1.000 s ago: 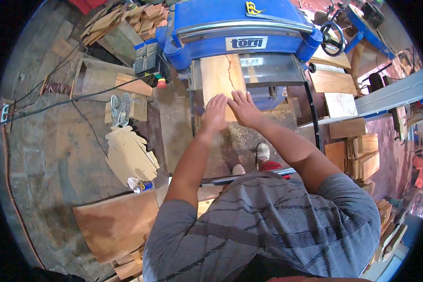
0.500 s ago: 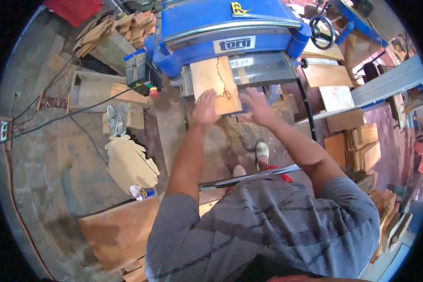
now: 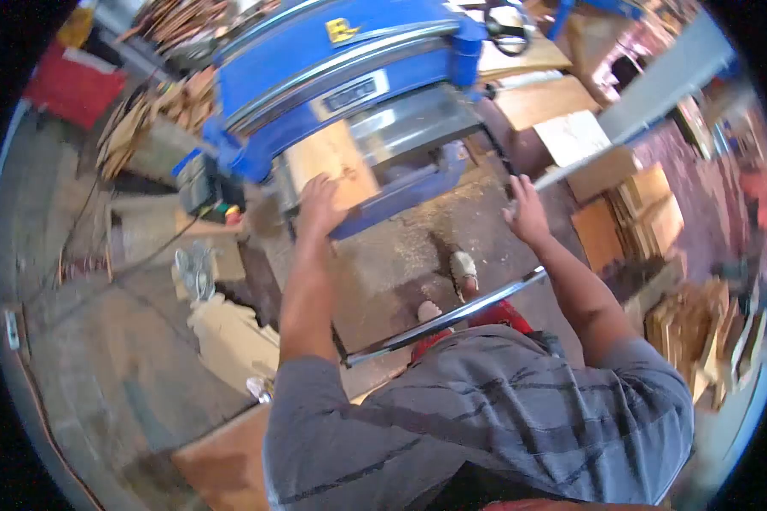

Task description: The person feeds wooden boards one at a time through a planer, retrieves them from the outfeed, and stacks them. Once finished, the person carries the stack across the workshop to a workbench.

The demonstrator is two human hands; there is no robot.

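Note:
A light wooden board point(image 3: 337, 153) with a dark crack line lies on the metal bed of the blue machine point(image 3: 294, 64), its far end at the machine's opening. On the board's near left edge rests my left hand point(image 3: 320, 203), fingers spread. My right hand point(image 3: 528, 210) is off the board, beside the black side rail at the right of the bed, its fingers apart and holding nothing.
A chrome roller bar point(image 3: 452, 315) crosses in front of my body. Stacked boards point(image 3: 648, 217) stand at the right, with a handwheel point(image 3: 509, 32) above. Gloves point(image 3: 196, 271) and cardboard point(image 3: 230, 336) lie at the left. Sawdust covers the floor.
My right hand has moved away from the board to the right rail. My left hand remains at the board's near end. The whole view has turned and shifted, with some blur.

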